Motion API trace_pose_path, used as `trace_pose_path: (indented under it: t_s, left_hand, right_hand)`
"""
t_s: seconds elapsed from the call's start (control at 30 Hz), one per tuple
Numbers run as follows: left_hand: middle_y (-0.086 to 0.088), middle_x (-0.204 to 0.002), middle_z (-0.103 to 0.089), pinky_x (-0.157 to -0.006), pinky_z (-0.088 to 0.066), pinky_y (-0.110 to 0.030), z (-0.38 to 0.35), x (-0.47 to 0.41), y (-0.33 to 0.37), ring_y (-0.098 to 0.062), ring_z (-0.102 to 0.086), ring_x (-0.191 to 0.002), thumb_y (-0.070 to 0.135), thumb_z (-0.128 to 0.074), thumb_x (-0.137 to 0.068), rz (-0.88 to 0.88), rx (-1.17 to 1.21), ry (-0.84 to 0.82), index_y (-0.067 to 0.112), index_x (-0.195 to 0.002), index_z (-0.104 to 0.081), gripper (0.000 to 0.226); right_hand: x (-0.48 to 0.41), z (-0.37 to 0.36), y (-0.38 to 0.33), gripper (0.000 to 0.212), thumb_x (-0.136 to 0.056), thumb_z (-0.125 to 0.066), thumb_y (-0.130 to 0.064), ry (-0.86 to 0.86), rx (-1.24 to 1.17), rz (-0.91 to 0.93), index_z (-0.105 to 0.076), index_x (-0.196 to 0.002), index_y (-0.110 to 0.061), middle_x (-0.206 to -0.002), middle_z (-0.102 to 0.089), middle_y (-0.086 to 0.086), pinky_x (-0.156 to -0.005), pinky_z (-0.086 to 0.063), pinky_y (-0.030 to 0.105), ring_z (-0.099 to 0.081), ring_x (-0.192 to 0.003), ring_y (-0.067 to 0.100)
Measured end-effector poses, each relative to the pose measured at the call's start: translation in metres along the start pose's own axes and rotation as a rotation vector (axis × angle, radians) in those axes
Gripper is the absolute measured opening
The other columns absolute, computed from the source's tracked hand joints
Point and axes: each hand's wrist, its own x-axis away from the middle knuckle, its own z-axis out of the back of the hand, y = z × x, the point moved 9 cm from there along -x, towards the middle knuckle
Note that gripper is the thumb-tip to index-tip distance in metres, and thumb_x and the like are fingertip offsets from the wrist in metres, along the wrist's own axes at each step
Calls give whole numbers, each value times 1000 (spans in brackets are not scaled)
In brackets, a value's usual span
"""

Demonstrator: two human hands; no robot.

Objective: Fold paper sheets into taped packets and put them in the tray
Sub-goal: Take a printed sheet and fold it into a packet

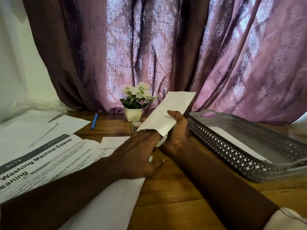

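Mid-fold: my right hand [176, 130] gripped the folded paper [167, 110], thumb on top; left hand [141, 146] held its near end. Next probably needed taping, then the tray [216, 138].

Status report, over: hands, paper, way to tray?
Right hand grips folded paper, thumb on top. Left hand at its lower end, fingers hidden. Nothing between paper and tray.

The left forearm [74, 188] and right forearm [212, 180] are left uncovered behind the left hand [137, 151] and right hand [177, 131]. Below the tray [232, 146], a pale cream sleeve [282, 223] is worn, crossed by a thin white cable [292, 216].
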Motion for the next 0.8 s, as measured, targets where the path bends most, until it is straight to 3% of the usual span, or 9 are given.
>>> trace_pose_path:
  t_s: [0.17,0.27,0.37,0.43,0.5,0.57,0.67,0.73,0.8]
  left_hand:
    - [4,-158,-37,-107,-22,-18,-2,1,-2,-16,-35,-143,59,-64,-91,16,14,-52,27,-154,-32,78]
    - [4,-154,-40,-103,-29,-18,-3,1,-4,-14,-39,-140,59,-65,-91,28,44,-71,27,-152,-32,76]
    - [6,-151,-41,-100,-31,-17,-5,3,-2,-10,-40,-135,60,-65,-90,23,44,-93,28,-150,-32,76]
    - [6,-156,-38,-107,-34,-20,-6,3,-1,-12,-38,-141,65,-63,-89,11,52,-92,29,-153,-29,81]
    - [3,-154,-41,-114,-41,-31,0,0,3,-15,-40,-141,67,-58,-89,-44,20,0,27,-151,-37,77]
    - [-1,-142,-49,-107,-48,-38,12,-2,6,-17,-46,-131,62,-57,-89,-80,-38,128,23,-141,-52,65]
    - [-5,-141,-54,-109,-43,-44,30,-2,9,-22,-48,-131,51,-62,-87,-98,-76,303,23,-128,-65,49]
    - [1,-142,-54,-108,-43,-48,36,-2,1,-17,-48,-132,48,-65,-86,-60,-34,373,28,-122,-68,42]
    - [5,-141,-53,-100,-51,-47,42,-1,-10,-11,-49,-128,52,-65,-86,-16,50,422,28,-120,-69,41]
  right_hand:
    - [4,-12,11,53,-82,-60,-34,-62,-1,-53,-68,-127,-7,-119,-66,19,-117,-38,58,-59,-112,38]
    - [3,-15,7,75,-75,-79,-52,-78,-4,-6,-65,-135,-9,-112,-65,17,-115,-39,61,-57,-111,36]
    - [1,-11,-8,78,-74,-79,-61,-60,-14,68,-60,-134,-14,-95,-69,16,-107,-47,61,-68,-96,36]
    - [-1,-5,-15,84,-71,-82,-59,-25,-3,83,-59,-136,-11,-103,-68,19,-107,-47,61,-68,-97,37]
    - [-4,2,-18,93,-63,-89,-55,21,-1,89,-61,-137,-7,-117,-59,20,-113,-41,63,-59,-109,37]
    - [-5,10,-22,84,-64,-88,-50,86,-46,138,-63,-132,-7,-117,-59,20,-113,-40,64,-58,-111,37]
    - [-7,23,-31,96,-58,-90,-47,167,-119,208,-61,-141,-8,-118,-60,18,-111,-41,64,-59,-113,37]
    - [-8,28,-35,109,-52,-93,-47,182,-144,235,-55,-147,-9,-119,-60,18,-110,-42,65,-60,-113,38]
    - [-9,28,-37,100,-58,-88,-46,168,-154,245,-56,-145,-7,-114,-62,18,-110,-43,63,-61,-110,38]
